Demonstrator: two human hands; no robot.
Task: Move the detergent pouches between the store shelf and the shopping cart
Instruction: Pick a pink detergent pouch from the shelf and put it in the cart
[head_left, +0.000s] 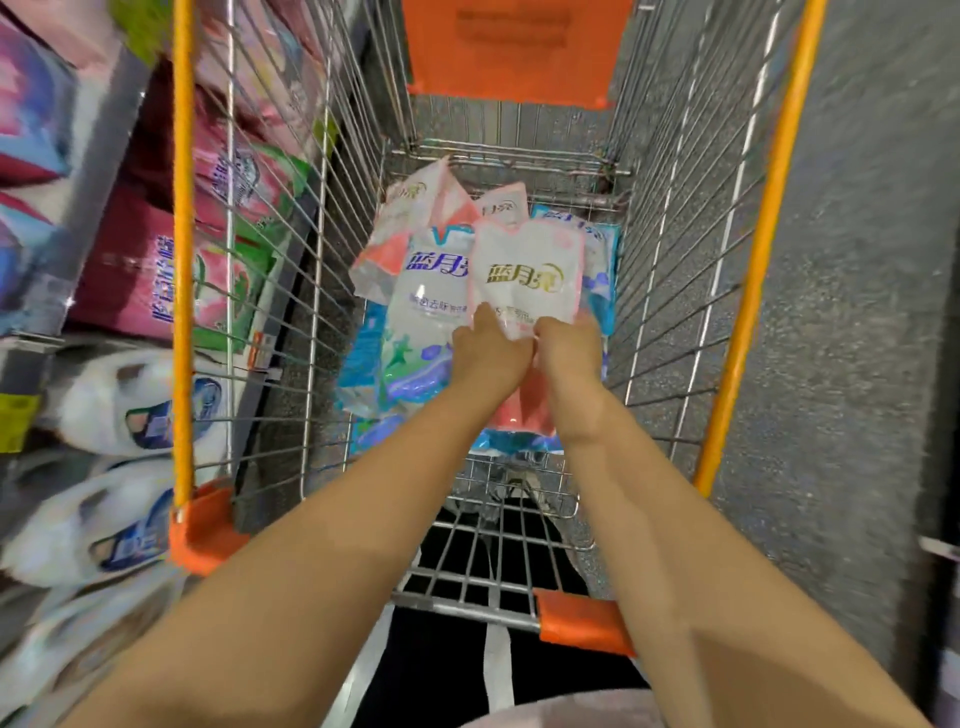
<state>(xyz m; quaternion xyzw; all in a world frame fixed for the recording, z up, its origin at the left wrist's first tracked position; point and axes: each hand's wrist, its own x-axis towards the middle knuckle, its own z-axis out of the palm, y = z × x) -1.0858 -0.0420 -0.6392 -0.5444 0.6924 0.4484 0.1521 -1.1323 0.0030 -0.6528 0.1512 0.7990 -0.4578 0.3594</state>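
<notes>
Left hand (485, 353) and right hand (569, 356) fingers grip the pink pouch (524, 275), mid-cart (183, 312) atop the other pouches (431, 306); I'd hold two-handed, support its sag, lift straight above the cart rim.

Glossy plastic pouches (524, 275), metal wire cart (675, 218)

Bright, even light falls from above, leaving only soft shadows under the forearms (311, 571). The glossy pouches (431, 291) in the cart (183, 260) catch pale glare, yet their lettering reads fairly sharp. Goods on the shelf (104, 171) at left smear with motion blur. The wide lens bows the cart's rails outward toward the edges.
</notes>
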